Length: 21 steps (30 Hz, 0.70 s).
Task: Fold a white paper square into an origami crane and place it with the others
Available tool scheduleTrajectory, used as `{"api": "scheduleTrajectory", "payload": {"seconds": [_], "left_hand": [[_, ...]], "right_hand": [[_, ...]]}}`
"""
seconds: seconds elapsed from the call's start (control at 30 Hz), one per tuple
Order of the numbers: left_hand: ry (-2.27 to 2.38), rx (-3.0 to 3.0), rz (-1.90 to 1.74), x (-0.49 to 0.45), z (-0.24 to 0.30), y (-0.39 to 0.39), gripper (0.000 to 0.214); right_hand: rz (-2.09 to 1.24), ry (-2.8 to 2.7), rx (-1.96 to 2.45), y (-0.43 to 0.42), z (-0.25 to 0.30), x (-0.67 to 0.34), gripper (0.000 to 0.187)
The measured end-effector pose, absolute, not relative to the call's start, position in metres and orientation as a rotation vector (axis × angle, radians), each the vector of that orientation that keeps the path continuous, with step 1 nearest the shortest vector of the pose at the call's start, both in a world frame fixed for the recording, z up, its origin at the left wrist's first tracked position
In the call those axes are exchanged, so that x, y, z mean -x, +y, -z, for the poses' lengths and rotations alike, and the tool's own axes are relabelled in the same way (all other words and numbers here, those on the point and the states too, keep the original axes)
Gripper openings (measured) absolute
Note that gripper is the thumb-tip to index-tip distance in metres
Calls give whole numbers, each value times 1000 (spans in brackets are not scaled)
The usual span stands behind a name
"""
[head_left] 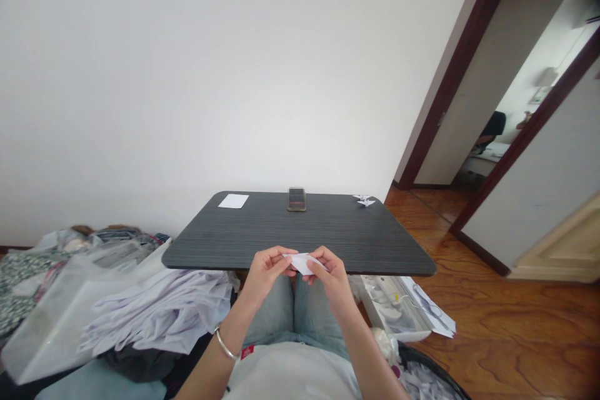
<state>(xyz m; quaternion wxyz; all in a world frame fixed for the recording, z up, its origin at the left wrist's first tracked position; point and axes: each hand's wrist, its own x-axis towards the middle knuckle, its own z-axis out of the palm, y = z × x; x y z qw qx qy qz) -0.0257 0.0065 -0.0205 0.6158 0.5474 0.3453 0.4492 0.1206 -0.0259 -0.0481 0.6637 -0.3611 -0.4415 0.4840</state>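
Observation:
Between my two hands is a small piece of folded white paper (pixel 302 264), held just above the front edge of the dark table (pixel 262 231). My left hand (pixel 270 264) pinches its left end between thumb and fingers. On the other side, my right hand (pixel 328 269) grips the right end, its thumb lying over the paper. The fingertips partly cover the paper's lower folds. Folded white paper cranes (pixel 364 201) stand at the table's back right corner. A flat white paper sheet (pixel 234 201) lies at the back left.
A phone (pixel 297 199) leans upright at the table's back edge, near the white wall (pixel 244 75). Piled clothes (pixel 159 306) and plastic bags lie to the left. Right of my legs are an open white box (pixel 394 309) and a bin of paper scraps (pixel 426 381). A doorway is farther right.

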Motion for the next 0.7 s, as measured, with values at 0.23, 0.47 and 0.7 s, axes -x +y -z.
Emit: {"api": "scheduleTrajectory", "payload": {"seconds": [0.23,0.47,0.7], "left_hand": [[762,-1251,-969,28,18,8,29],[739,-1286,-946,25,20,8,24],[733,-1203,-971,24,19,6,17]], "right_hand": [[-1111,-1035,830,-26,48,-123,16],[-1159,-988,783,-27,49,-117,14],[-1161,-975,734,-29,45,-117,12]]}}
